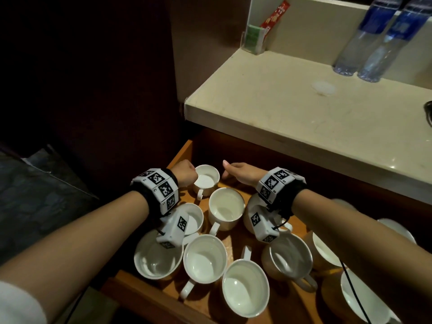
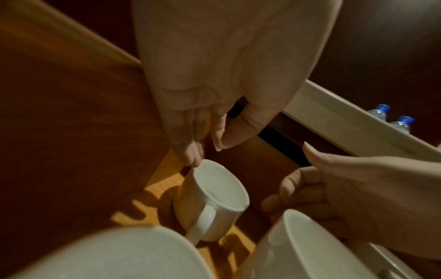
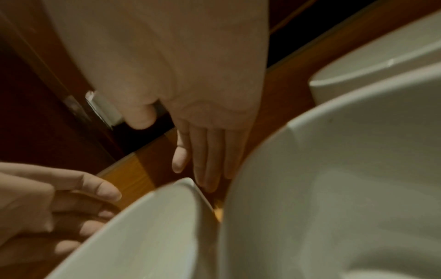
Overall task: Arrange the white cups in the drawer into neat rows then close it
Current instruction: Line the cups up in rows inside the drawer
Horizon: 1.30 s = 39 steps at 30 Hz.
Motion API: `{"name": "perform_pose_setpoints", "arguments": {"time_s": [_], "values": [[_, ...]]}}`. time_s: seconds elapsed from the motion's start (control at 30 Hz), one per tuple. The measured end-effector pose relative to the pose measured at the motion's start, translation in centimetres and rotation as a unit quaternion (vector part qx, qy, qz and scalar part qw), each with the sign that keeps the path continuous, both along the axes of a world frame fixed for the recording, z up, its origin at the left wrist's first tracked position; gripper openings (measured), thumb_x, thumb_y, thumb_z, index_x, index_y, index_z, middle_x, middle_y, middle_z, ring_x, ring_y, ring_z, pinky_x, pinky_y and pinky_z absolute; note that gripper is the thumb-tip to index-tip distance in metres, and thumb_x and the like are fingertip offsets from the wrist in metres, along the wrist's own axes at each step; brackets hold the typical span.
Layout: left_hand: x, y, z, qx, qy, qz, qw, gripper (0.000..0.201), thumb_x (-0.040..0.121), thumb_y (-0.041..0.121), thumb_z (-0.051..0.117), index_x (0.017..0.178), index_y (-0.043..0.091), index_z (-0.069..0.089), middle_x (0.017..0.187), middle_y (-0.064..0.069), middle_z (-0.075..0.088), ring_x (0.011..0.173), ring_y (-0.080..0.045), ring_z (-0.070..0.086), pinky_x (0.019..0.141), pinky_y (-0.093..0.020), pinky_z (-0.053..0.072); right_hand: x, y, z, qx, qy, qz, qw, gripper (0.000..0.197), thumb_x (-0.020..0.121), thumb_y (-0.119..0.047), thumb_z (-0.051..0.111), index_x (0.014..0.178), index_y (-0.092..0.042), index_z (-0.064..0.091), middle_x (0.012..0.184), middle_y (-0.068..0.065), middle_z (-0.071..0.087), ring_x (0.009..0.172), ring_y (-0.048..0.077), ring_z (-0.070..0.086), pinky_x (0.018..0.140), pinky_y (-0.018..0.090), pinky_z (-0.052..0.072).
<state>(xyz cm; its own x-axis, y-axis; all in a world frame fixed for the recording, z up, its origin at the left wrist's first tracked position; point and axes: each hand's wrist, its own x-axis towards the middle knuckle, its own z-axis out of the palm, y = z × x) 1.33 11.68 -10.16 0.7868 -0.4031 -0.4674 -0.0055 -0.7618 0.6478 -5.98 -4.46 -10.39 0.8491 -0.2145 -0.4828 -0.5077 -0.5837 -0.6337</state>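
Left hand (image 1: 185, 173) fingertips touched rim of back-corner cup (image 1: 207, 180), not gripping; right hand (image 1: 240, 172) released, fingers extended beside it. Cups sat scattered in open drawer (image 1: 180, 155). Glazed ceramic: rigid, slippery, chip-prone; grasp by handle or body.

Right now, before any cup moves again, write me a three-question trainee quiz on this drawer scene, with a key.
1. True or false: the drawer is shut.
2. Which of the hands touches the rim of the back-corner cup? A) left hand B) right hand C) both
3. Fill in: the two water bottles stand on the ____.

Key:
1. False; it is pulled out, with the cups showing.
2. A; the left wrist view shows fingertips on the rim, while the right hand is flat and holds nothing.
3. Counter.
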Motion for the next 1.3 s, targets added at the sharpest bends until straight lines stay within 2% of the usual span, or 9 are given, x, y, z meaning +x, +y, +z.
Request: {"name": "perform_pose_setpoints", "arguments": {"time_s": [0.13,0.3,0.43,0.57,0.73,0.9,1.07,1.17,1.3], "values": [[-0.1,0.1,1.2,-0.041,0.018,-0.002,0.999,0.013,0.093,0.007,0.045,0.100,0.006,0.056,0.078,-0.009,0.057,0.068,-0.019,0.054,0.055,-0.026,0.041,-0.9,-0.3,1.0,0.084,-0.034,-0.065,0.994,0.058,0.099,-0.048,0.029,0.073,-0.006,0.060,0.093,0.021,0.065,0.089,0.035,0.065,0.081,0.035,0.053],[-1.8,0.1,2.9,-0.027,0.065,-0.048,0.996,0.014,0.096,0.011,0.046,0.106,0.005,0.052,0.077,-0.009,0.060,0.056,-0.017,0.054,0.049,-0.023,0.046,-3.3,-0.8,2.5,0.066,-0.030,-0.075,0.995,0.052,0.099,-0.047,0.034,0.075,-0.005,0.057,0.079,0.017,0.065,0.065,0.026,0.063,0.072,0.037,0.056],[-3.3,-0.3,4.0,-0.040,0.062,-0.096,0.993,0.021,0.096,0.012,0.046,0.113,0.003,0.053,0.083,-0.009,0.060,0.060,-0.017,0.056,0.046,-0.022,0.046,-5.7,-1.3,3.4,-0.005,-0.063,-0.090,0.994,0.046,0.100,-0.042,0.036,0.081,-0.005,0.057,0.069,0.007,0.062,0.058,0.018,0.060,0.059,0.028,0.054],[-4.5,-1.8,5.2,-0.067,0.016,-0.140,0.988,0.018,0.095,0.012,0.048,0.106,0.004,0.059,0.078,-0.005,0.061,0.058,-0.012,0.055,0.046,-0.017,0.044,-8.6,-2.5,3.6,-0.073,-0.070,-0.104,0.989,0.044,0.100,-0.041,0.037,0.090,-0.006,0.061,0.075,0.006,0.063,0.067,0.019,0.061,0.073,0.034,0.054],[-7.2,-4.9,5.7,-0.090,0.022,-0.124,0.988,0.013,0.091,0.005,0.051,0.080,0.003,0.058,0.058,-0.009,0.062,0.031,-0.006,0.053,0.034,-0.016,0.042,-12.2,-3.7,3.2,-0.137,-0.070,-0.131,0.979,0.045,0.099,-0.040,0.037,0.097,-0.004,0.063,0.099,0.015,0.067,0.093,0.029,0.063,0.082,0.036,0.048],[-10.0,-7.0,4.8,0.018,0.116,-0.176,0.977,0.016,0.093,0.004,0.044,0.085,-0.006,0.053,0.047,-0.015,0.063,0.039,-0.020,0.062,0.066,-0.033,0.056,-14.4,-3.6,1.9,-0.149,-0.029,-0.150,0.977,0.053,0.100,-0.043,0.033,0.098,0.002,0.061,0.093,0.018,0.062,0.087,0.028,0.058,0.073,0.031,0.039],[-11.3,-7.7,4.5,0.052,0.103,-0.205,0.972,0.016,0.092,0.003,0.043,0.085,-0.006,0.053,0.096,-0.032,0.066,0.064,-0.031,0.062,0.090,-0.044,0.053,-15.3,-2.9,1.1,-0.071,-0.015,-0.147,0.986,0.055,0.100,-0.045,0.029,0.118,-0.002,0.057,0.108,0.018,0.067,0.097,0.028,0.063,0.093,0.040,0.046],[-11.3,-8.0,4.4,0.055,0.082,-0.203,0.974,0.018,0.093,0.005,0.043,0.105,-0.002,0.054,0.103,-0.031,0.065,0.062,-0.028,0.061,0.080,-0.039,0.055,-15.6,-2.6,1.2,-0.052,-0.036,-0.150,0.987,0.052,0.102,-0.041,0.027,0.119,-0.004,0.059,0.108,0.020,0.068,0.093,0.025,0.062,0.092,0.036,0.045],[-10.8,-8.4,4.1,0.042,0.077,-0.190,0.978,0.029,0.091,0.007,0.047,0.116,-0.006,0.051,0.073,-0.021,0.060,0.058,-0.026,0.061,0.060,-0.030,0.054,-15.8,-2.7,1.0,-0.042,-0.043,-0.165,0.984,0.047,0.102,-0.040,0.029,0.105,-0.005,0.061,0.094,0.009,0.064,0.089,0.025,0.061,0.079,0.031,0.046]]}}
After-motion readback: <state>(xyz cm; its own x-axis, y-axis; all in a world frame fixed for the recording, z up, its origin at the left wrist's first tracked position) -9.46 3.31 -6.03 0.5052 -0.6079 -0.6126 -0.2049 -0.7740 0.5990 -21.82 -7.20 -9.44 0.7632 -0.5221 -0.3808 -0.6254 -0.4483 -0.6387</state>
